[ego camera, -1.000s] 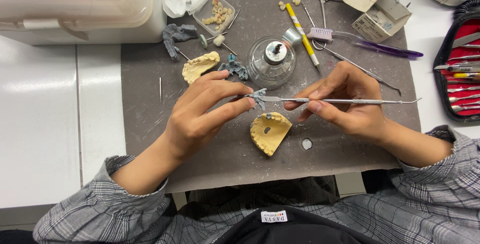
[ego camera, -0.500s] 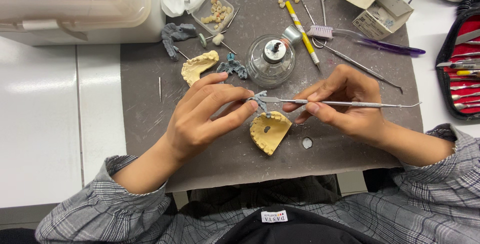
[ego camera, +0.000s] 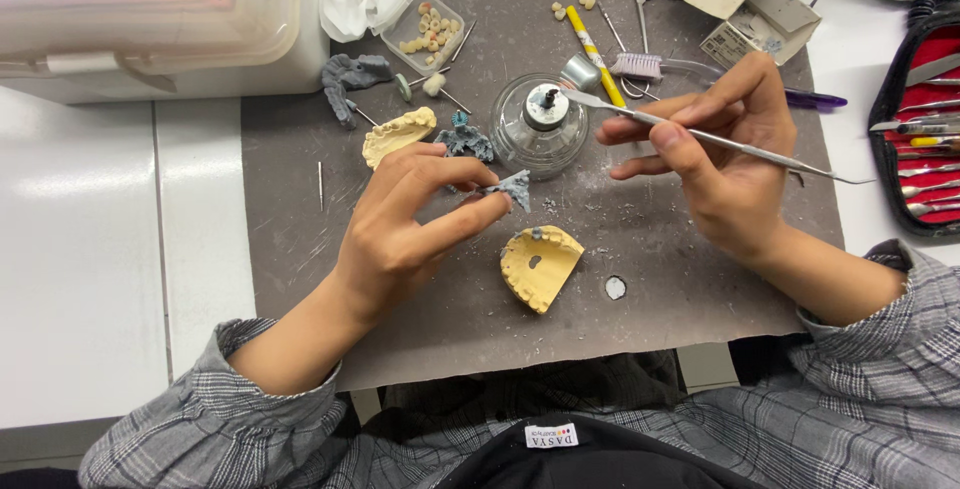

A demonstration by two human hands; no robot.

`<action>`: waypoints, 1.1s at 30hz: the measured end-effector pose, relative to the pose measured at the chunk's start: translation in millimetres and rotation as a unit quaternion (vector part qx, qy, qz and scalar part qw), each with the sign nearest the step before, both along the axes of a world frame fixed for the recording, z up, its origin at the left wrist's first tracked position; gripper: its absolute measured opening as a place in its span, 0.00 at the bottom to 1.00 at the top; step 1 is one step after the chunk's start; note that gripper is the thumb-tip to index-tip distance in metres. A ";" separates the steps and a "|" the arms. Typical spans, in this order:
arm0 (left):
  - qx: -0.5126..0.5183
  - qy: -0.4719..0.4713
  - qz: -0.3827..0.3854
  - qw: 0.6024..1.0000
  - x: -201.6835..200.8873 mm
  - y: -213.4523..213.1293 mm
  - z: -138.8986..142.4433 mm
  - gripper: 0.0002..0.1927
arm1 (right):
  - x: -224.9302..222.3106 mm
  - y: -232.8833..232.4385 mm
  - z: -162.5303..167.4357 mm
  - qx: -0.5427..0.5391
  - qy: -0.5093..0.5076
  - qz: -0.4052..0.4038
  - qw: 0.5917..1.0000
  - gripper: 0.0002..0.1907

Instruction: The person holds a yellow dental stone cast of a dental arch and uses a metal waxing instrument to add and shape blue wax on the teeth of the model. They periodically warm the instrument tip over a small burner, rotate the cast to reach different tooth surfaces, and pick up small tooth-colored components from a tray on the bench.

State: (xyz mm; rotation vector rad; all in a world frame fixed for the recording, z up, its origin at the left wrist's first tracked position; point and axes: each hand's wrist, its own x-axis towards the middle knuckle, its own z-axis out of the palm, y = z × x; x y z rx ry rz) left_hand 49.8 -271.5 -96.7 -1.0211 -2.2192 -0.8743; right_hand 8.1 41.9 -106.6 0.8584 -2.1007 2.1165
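Head view: I look straight down on a grey work mat [ego camera: 420, 329] with both hands over it.
Work piece: small grey wax piece [ego camera: 512, 189], irregular and jagged, held above the mat just beside the glass spirit lamp [ego camera: 540, 127].
Left hand [ego camera: 400, 224]: closed in a pinch on the grey wax piece, thumb and fingertips only.
Right hand [ego camera: 725, 154]: gripping a thin metal carving tool [ego camera: 700, 136] like a pen; its tip sits over the lamp's wick.
Progress, my judgement: mid-work. Wax crumbs lie scattered on the mat; the piece looks rough, not finished.
Nearby: yellow plaster jaw cast [ego camera: 540, 264] lies below the piece, apart from it; a paler cast [ego camera: 398, 135] lies near the left hand's fingers.
Far right: red instrument case [ego camera: 925, 109], open.
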 end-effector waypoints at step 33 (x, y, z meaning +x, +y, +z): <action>0.039 -0.021 0.031 0.999 -3.6 -13.3 -10.5 0.14 | -6.7 -4.8 -12.2 0.056 0.033 -0.002 0.998 0.11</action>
